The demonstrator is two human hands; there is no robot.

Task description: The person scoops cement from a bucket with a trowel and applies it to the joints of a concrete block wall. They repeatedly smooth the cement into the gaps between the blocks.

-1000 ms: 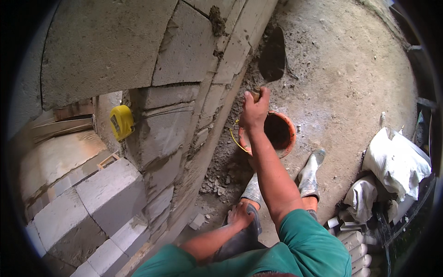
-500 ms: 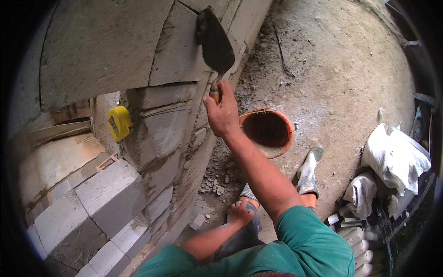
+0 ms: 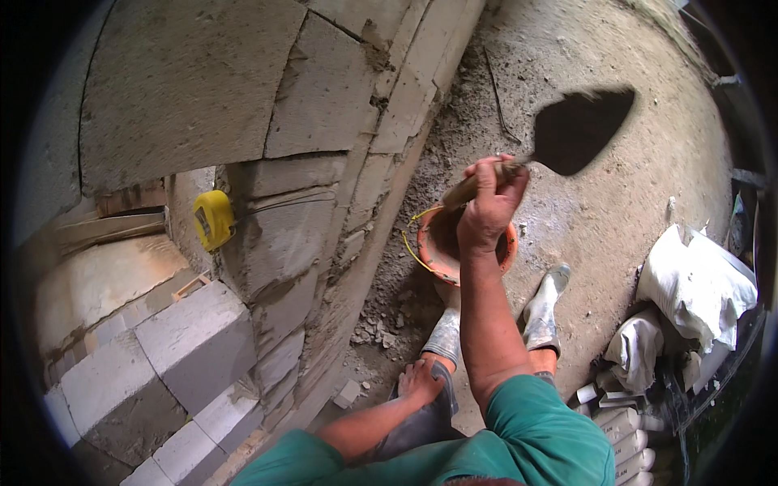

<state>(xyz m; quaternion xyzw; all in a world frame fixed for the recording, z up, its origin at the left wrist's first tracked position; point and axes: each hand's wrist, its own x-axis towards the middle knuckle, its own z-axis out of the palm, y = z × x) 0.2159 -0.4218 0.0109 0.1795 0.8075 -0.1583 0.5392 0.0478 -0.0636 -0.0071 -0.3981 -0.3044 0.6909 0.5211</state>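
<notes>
My right hand (image 3: 490, 202) is wrapped round the wooden handle of a trowel (image 3: 580, 128), held above and right of an orange bucket (image 3: 434, 261) with a yellow handle, which stands on the floor. The dark blade is tilted and slightly blurred. My left hand (image 3: 416, 380) rests on my left thigh with its fingers spread, holding nothing. A block wall (image 3: 308, 89) with mortar smears runs along the left. A yellow tape measure (image 3: 213, 219) sits on it, beside a short wire.
Pale blocks (image 3: 186, 332) are stacked at the lower left. White sacks (image 3: 689, 283) and pipe-like pieces (image 3: 628, 449) lie at the right. Rubble (image 3: 377, 332) lines the wall's foot on the dirty floor (image 3: 616, 202), where a thin rod (image 3: 497, 89) lies.
My right hand and the trowel swung left to the wall half a second ago and are now back to the right, over the floor, with the blade turned rightward. My left hand stays put.
</notes>
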